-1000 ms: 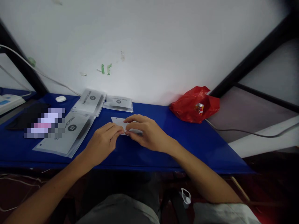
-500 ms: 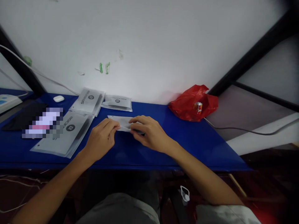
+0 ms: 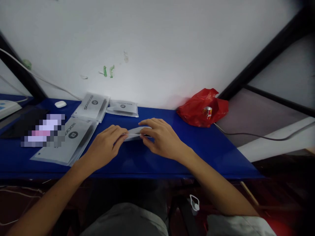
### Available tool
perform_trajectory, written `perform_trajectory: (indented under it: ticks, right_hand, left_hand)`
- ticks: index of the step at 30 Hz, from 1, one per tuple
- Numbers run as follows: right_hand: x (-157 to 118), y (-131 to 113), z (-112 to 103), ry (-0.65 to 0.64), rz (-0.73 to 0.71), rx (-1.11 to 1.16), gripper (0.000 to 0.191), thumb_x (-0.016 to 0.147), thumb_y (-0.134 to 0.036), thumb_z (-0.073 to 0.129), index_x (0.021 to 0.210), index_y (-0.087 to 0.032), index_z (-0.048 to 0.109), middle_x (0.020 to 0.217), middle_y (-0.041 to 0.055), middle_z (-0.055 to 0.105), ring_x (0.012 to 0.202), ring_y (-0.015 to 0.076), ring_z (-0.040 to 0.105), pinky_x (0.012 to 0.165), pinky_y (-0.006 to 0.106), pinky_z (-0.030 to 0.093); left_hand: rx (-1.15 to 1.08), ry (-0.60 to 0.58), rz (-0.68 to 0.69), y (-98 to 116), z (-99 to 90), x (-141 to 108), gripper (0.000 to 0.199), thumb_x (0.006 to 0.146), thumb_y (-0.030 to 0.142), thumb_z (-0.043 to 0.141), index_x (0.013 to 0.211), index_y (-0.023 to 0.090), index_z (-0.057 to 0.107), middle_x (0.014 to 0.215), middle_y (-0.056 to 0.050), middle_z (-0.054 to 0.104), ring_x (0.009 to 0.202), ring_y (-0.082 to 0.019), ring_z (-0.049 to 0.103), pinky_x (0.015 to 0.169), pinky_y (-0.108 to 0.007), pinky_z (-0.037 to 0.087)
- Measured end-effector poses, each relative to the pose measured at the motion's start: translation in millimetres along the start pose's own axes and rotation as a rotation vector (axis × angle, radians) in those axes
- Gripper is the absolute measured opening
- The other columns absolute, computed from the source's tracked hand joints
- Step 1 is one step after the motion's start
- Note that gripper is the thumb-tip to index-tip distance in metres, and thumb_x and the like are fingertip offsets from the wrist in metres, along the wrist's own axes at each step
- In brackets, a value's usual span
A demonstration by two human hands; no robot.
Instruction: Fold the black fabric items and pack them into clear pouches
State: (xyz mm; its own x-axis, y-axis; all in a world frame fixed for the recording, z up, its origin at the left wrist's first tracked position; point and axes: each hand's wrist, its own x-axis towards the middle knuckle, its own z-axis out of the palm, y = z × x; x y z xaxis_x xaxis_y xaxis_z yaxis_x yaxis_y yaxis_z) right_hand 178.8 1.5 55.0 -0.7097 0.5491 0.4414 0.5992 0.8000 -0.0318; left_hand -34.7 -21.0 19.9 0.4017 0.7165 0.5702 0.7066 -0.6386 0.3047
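Note:
Between my hands is a small frosted plastic zip bag (image 3: 133,134), its near edge lifted and turned toward me. My left hand (image 3: 108,141) pinches the left end of that edge between thumb and fingers. On the right, my right hand (image 3: 158,137) grips the same edge with thumb and index finger, the other fingers reaching over the top. Both hands cover the bag's ends, and its contents cannot be made out. Just behind it lies another small printed zip bag (image 3: 123,108), flat near the wall.
Larger printed zip bags (image 3: 91,106) lie to the left on the blue table (image 3: 197,154). A blurred-out phone (image 3: 44,129), a white earbud case (image 3: 60,104) and a white device (image 3: 8,108) are farther left. A red plastic bag (image 3: 197,109) sits at the back right beside a cable (image 3: 246,134).
The bag's near edge has been raised and tilted, so less of its top face shows. My right hand has shifted slightly right along it; my left hand keeps its pinch.

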Motion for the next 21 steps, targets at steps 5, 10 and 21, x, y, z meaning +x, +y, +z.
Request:
perform_trajectory:
  ticks: [5,10,21]
  right_hand:
    - [3.5,-6.6,1.8,-0.032,0.001,0.008,0.014,0.085,-0.017,0.052,0.087,-0.017,0.065,0.110,0.0090,0.064,0.095,0.0201,0.058,0.084,0.036,0.040]
    - [5.1,-4.3,5.6,-0.027,-0.031,0.082,0.017,0.087,-0.016,0.049,0.095,-0.018,0.065,0.111,0.0078,0.064,0.096,0.0184,0.058,0.083,0.034,0.041]
    - [-4.0,6.5,8.6,0.024,-0.046,0.024,0.012,0.083,-0.017,0.052,0.086,-0.017,0.064,0.110,0.0088,0.065,0.095,0.0201,0.058,0.080,0.034,0.041]
  left_hand:
    - [0.113,-0.017,0.149,4.5,7.1,6.6,0.021,0.094,0.016,0.040,0.090,0.016,0.060,0.082,-0.004,0.065,0.078,-0.016,0.059,0.075,-0.031,0.049]
    - [0.076,0.067,0.159,3.6,10.2,6.9,0.020,0.092,0.012,0.042,0.087,0.016,0.061,0.080,-0.003,0.066,0.076,-0.015,0.060,0.072,-0.029,0.050]
    - [0.234,0.111,0.196,-2.9,9.7,7.5,0.024,0.090,0.010,0.043,0.082,0.017,0.064,0.074,-0.001,0.068,0.067,-0.015,0.056,0.067,-0.030,0.048]
